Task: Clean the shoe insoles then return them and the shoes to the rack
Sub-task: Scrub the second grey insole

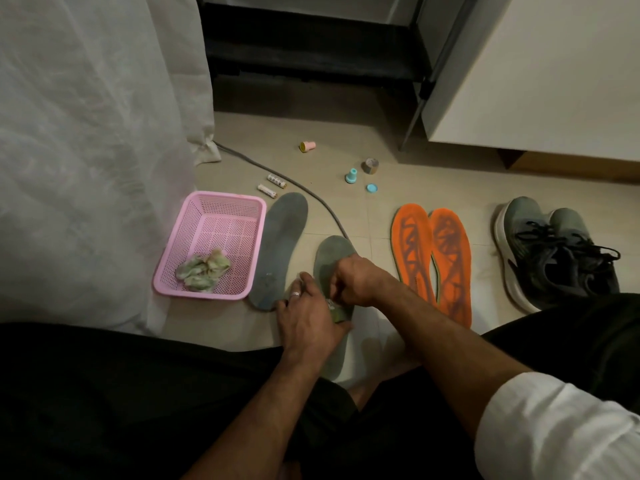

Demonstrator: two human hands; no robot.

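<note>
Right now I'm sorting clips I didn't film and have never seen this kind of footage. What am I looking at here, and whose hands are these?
There is no machine. One camera worn on a person's head looks down at their own two hands as they sit on a tiled floor.

The left hand grips a grey insole at its edge. The right hand is curled over the middle of that insole, apparently rubbing it with a small wipe, which is mostly hidden.

A second grey insole lies to the left, next to a pink basket holding a crumpled used cloth. To the right lie two orange insoles and a pair of dark sneakers. Further back lie small caps, two batteries and a cable.
</note>
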